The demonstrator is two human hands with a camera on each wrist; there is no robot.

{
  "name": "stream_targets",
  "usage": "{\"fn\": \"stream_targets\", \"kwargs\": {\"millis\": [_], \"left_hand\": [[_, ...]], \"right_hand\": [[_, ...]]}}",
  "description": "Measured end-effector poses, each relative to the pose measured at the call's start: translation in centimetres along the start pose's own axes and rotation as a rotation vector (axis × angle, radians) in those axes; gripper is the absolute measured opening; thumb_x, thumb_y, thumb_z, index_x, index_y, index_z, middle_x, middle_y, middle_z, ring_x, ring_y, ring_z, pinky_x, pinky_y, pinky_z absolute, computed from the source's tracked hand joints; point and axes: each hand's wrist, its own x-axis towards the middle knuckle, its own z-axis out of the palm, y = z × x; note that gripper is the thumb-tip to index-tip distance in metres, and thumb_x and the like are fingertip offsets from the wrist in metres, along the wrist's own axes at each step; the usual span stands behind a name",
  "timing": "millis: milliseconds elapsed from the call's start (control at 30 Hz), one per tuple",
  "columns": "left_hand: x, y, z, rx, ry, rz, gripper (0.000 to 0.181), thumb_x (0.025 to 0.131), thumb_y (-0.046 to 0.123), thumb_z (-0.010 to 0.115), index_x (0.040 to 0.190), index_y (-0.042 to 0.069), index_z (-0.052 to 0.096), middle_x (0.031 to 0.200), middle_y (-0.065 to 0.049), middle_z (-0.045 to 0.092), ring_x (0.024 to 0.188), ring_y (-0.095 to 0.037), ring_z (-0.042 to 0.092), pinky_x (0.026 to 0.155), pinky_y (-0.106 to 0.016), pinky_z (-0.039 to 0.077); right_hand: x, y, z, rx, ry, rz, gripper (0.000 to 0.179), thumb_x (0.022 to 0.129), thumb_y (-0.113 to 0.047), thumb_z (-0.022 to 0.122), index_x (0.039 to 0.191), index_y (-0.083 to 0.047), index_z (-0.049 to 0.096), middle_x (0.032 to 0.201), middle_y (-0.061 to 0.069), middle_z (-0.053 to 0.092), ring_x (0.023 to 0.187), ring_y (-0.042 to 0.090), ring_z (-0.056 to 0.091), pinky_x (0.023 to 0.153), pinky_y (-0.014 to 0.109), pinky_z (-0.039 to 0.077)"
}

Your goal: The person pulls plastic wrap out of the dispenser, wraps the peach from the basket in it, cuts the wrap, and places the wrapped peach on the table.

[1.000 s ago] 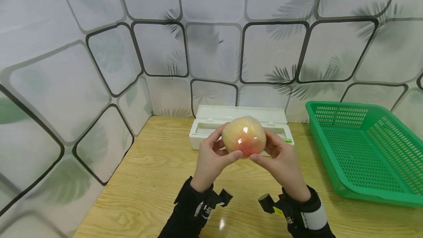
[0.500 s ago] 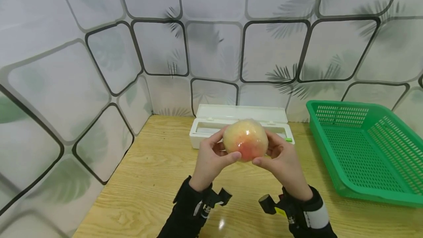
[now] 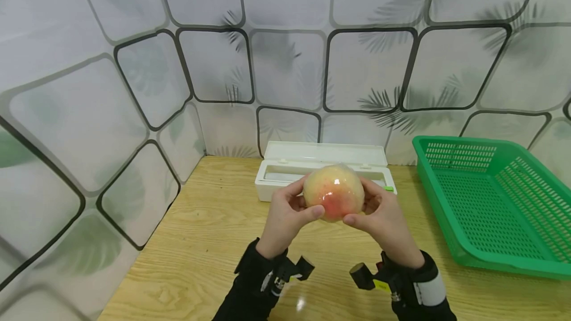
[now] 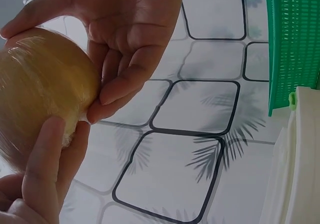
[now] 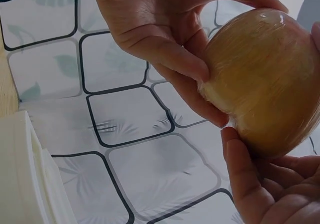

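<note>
A round peach-like fruit point(image 3: 333, 192), pale yellow with a red blush, is held up above the table between both hands. Shiny clear film covers it, gathered in wrinkles on the underside in the left wrist view point(image 4: 42, 84). My left hand point(image 3: 287, 212) grips its left side, thumb at the front and fingers behind. From the right, my right hand point(image 3: 381, 214) grips it the same way. In the right wrist view, fingertips of both hands meet at the film-covered fruit point(image 5: 265, 79). Behind the hands stands a long white box point(image 3: 267, 189) with its lid raised.
A green plastic basket point(image 3: 473, 254) with perforated walls stands at the right. The white box has a small green piece point(image 3: 389, 188) at its right end. Patterned sheeting point(image 3: 285, 68) covers the walls behind and left of the wooden table point(image 3: 178, 261).
The fruit has moved slightly down and to the right in the head view, and a bit more of its red blush faces the camera. Both hands still hold it.
</note>
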Motion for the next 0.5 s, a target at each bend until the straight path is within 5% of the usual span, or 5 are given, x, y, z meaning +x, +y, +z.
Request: {"fn": "stream_targets", "kwargs": {"millis": [267,500], "left_hand": [[0.22,-0.52,0.24,-0.02,0.016,0.005,0.076,0.069,0.043,0.072,0.12,-0.008,0.048,0.103,-0.012,0.056,0.083,-0.015,0.058,0.068,-0.026,0.049],[0.29,-0.58,0.24,-0.044,0.033,-0.08,0.077,0.068,0.049,0.07,0.122,-0.003,0.048,0.105,-0.011,0.054,0.085,-0.017,0.058,0.069,-0.035,0.05]], "right_hand": [[0.11,-0.03,0.15,0.01,0.024,0.069,0.058,0.072,-0.003,0.071,0.121,0.009,0.043,0.105,0.019,0.054,0.088,0.02,0.056,0.074,0.028,0.048],[0.07,0.17,0.46,-0.068,0.052,0.091,0.057,0.076,-0.014,0.07,0.123,0.004,0.043,0.107,0.016,0.053,0.09,0.021,0.054,0.075,0.028,0.046]]}}
